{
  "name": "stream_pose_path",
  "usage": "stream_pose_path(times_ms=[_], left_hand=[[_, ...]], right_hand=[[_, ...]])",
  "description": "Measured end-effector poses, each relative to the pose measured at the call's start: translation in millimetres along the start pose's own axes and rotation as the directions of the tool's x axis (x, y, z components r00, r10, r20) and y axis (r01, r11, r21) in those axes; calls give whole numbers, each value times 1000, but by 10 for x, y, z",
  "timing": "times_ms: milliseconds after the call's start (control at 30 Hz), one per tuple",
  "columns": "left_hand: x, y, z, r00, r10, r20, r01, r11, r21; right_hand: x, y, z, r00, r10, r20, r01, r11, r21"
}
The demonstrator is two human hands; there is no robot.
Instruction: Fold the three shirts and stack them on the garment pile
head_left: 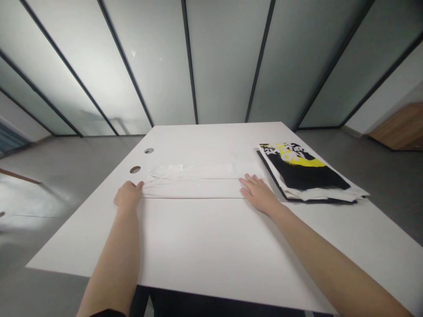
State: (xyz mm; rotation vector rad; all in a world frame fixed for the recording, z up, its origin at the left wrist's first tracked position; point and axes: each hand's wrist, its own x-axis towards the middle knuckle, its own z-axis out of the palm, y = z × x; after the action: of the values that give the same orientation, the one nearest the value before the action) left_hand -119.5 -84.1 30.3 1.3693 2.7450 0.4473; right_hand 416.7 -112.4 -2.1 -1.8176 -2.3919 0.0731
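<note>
A long folded white garment (pixel 194 181) lies across the white table (pixel 198 240), between the hands. The left hand (pixel 128 196) sits at its left end, fingers together against the edge, though whether they pinch the cloth is hard to tell from this angle. The right hand (pixel 259 193) rests spread flat on its right end. A folded black-and-yellow printed shirt (pixel 302 169) lies just beyond that hand.

Between the left hand (pixel 128 196) and right hand (pixel 259 193), soft matt white cloth (pixel 194 187) is lying on the smooth matt white table (pixel 198 237), while beside the right hand a black cotton-looking garment (pixel 307 176) is showing a smooth printed yellow design (pixel 299 160) on its matt fabric
</note>
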Motion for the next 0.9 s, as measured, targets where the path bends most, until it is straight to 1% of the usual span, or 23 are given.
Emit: stream_pose_path(times_ms=[67, 100, 133, 167, 200, 233, 300, 333, 367, 400, 467, 500, 567, 667, 733, 800, 900], left_hand=[[-31, 39, -5, 994, 26, -105, -27, 1000, -8], [-66, 95, -10, 983, 65, -171, -68, 998, -12], [-115, 176, -13, 961, 141, -238, -150, 988, -20], [-181, 278, -10, 928, 234, -290, -252, 967, -26], [-261, 397, 1, 889, 329, -318, -357, 934, -34], [-355, 525, 24, 849, 427, -311, -461, 886, -44], [-569, 778, 105, 760, 619, -200, -640, 766, -61], [-678, 886, 159, 710, 692, -130, -703, 708, -64], [-778, 976, 218, 667, 742, -67, -745, 664, -59], [-864, 1043, 275, 636, 772, 1, -771, 635, -47], [-977, 1111, 369, 613, 780, 129, -784, 620, -28], [-1003, 1116, 399, 616, 768, 175, -778, 628, -17], [-1000, 1092, 429, 652, 726, 220, -745, 667, 7], [-921, 1031, 426, 736, 644, 207, -665, 746, 43], [-849, 996, 414, 778, 598, 194, -618, 784, 60], [-771, 958, 397, 812, 553, 184, -573, 816, 74], [-643, 872, 357, 865, 475, 162, -492, 866, 86]], right_hand=[[5, -14, -11, 1000, 16, -5, -16, 1000, -7], [9, -28, -20, 1000, 24, -10, -24, 1000, -12], [13, -45, -29, 999, 28, -17, -29, 999, -16], [18, -64, -38, 999, 28, -24, -29, 999, -21], [22, -84, -45, 999, 25, -32, -26, 999, -26], [25, -101, -49, 999, 20, -37, -21, 999, -31], [24, -124, -44, 999, 19, -29, -20, 999, -41], [21, -128, -36, 1000, 24, -15, -24, 999, -45], [17, -128, -26, 1000, 28, 2, -28, 998, -48], [12, -124, -17, 999, 32, 17, -31, 998, -49], [2, -113, -10, 999, 29, 19, -28, 999, -46], [-2, -110, -14, 1000, 20, 8, -20, 999, -42], [-9, -116, -33, 999, 14, -32, -15, 999, -34], [-21, -145, -49, 995, 55, -87, -59, 997, -41], [-27, -154, -26, 992, 78, -96, -84, 995, -59], [-27, -139, 24, 993, 96, -73, -102, 992, -71], [-16, -76, 103, 987, 159, -32, -161, 984, -75]])
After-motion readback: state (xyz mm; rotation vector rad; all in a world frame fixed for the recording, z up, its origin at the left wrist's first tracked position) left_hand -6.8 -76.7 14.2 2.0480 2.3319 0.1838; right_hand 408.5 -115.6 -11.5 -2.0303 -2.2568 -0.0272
